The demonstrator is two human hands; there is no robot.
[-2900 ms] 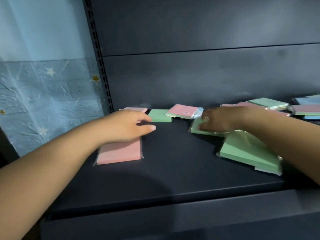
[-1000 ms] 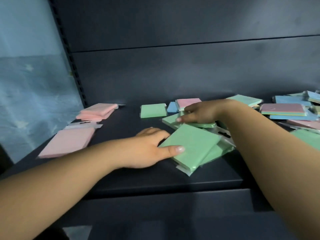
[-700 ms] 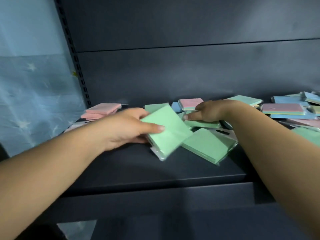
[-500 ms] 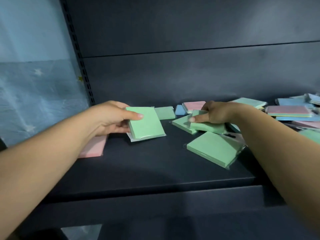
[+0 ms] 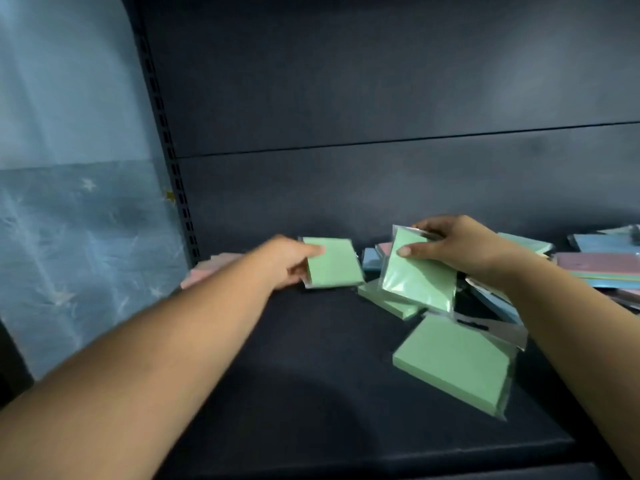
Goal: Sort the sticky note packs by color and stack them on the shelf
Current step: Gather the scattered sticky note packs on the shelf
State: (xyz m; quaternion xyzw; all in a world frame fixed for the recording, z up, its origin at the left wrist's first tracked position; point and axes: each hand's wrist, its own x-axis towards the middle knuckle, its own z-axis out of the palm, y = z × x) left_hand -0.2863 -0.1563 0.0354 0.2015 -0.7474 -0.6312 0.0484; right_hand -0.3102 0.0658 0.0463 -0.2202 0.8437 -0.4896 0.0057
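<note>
The head view looks down onto a dark shelf [image 5: 311,393] with a dark back panel [image 5: 381,81] and a perforated upright [image 5: 166,161] at its left; beyond the upright hangs a blue starred sheet [image 5: 76,237].

The left hand [image 5: 284,263] reaches toward the back of the shelf and holds a green pack [image 5: 332,262] by its left edge, thumb on top and the other fingers curled under it. The pack lies nearly flat, low over the shelf; whether it touches the surface cannot be told. Just left of that arm, pink packs [image 5: 207,271] lie on the shelf near the upright.

The right hand [image 5: 457,247] pinches a second green pack [image 5: 417,275] in a clear wrapper, thumb on its face and fingers over its top edge. This pack is lifted and tilted, its lower end hanging over another green pack [image 5: 388,301] that lies flat on the shelf.

Nearer the front edge, a large green pack [image 5: 453,363] lies flat, at an angle, well apart from both hands.

Behind and to the right of the right hand sits a loose pile: a blue pack [image 5: 370,259] between the two held packs, blue packs [image 5: 602,242] at the far right, and a pink one [image 5: 602,263] stacked among them. The pile is blurred, so its exact count cannot be told.
</note>
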